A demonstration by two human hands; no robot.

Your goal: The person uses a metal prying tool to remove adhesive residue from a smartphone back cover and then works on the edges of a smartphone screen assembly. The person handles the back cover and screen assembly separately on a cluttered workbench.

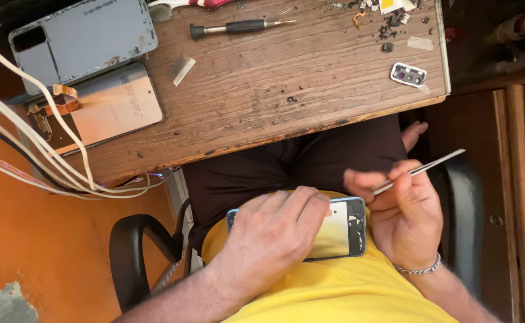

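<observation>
Left hand [274, 230] clamped over opened phone frame [346, 230] on lap, long axis crosswise. Right hand [406, 209] pinched shut on tweezers [421, 170], just right of frame, nearer its exposed end.

From my feed I have only the head view, looking steeply down and close over the lap where both hands work, with the wooden table [262, 90] filling the frame's top and orange floor at left.
</observation>
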